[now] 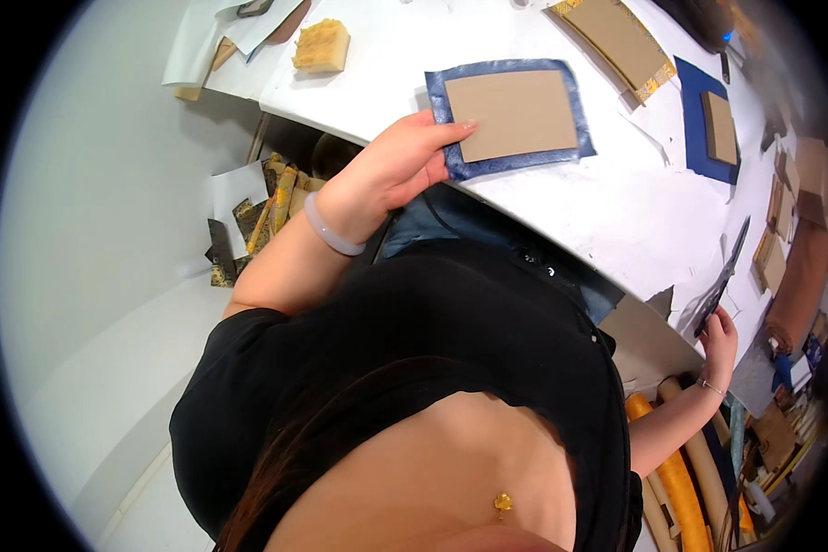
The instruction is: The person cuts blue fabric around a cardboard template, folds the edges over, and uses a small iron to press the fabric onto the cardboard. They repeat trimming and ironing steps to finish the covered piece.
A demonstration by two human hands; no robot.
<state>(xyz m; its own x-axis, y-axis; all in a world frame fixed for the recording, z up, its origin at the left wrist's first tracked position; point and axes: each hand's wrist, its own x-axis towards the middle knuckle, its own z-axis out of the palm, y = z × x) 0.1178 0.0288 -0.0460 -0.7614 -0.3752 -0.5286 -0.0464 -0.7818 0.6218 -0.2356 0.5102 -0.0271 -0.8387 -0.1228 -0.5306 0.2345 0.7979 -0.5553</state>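
My left hand (412,161) grips the left edge of a blue leather-like sheet with its thumb on top. On that sheet (587,133) lies a beige rectangular board (515,115), leaving a blue border all round. Far to the right, my right hand (719,339) closes around the handles of dark scissors (729,271), whose blades point away from me over the table. A second blue sheet (697,120) with a smaller beige board (718,127) on it lies at the far right. The fingers of my right hand are partly hidden.
A yellowish sponge-like block (322,46) sits on the white table (561,207) at the far left. A beige board with gold patterned edging (616,41) lies at the back. Several boards (771,258) are stacked at the right. Rolls of material (681,488) stand below the table.
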